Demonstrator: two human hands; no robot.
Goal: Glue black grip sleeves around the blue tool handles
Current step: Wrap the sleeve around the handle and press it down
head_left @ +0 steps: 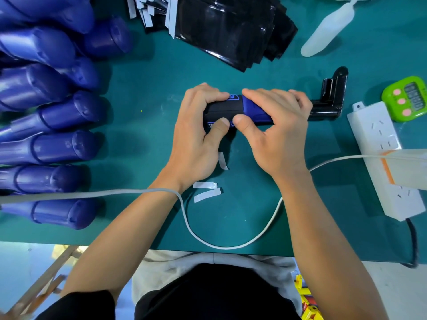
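Both hands gripped the blue tool handle (253,106) on the surface (150,116), left of the power strip (374,144). The left hand (196,137) and right hand (277,135) curled their fingers (208,94) over it, thumbs pressing the black grip sleeve (221,110) down. Wrapping seemed underway; the next move would need firm seam-smoothing.

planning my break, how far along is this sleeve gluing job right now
Done: three peeled white backing strips lie on the mat. In hand: the left hand and right hand grip one blue handle, thumbs pressing a black sleeve round it. Still to do: many bare blue handles piled at the left, and a stack of black sleeves waiting at the top.
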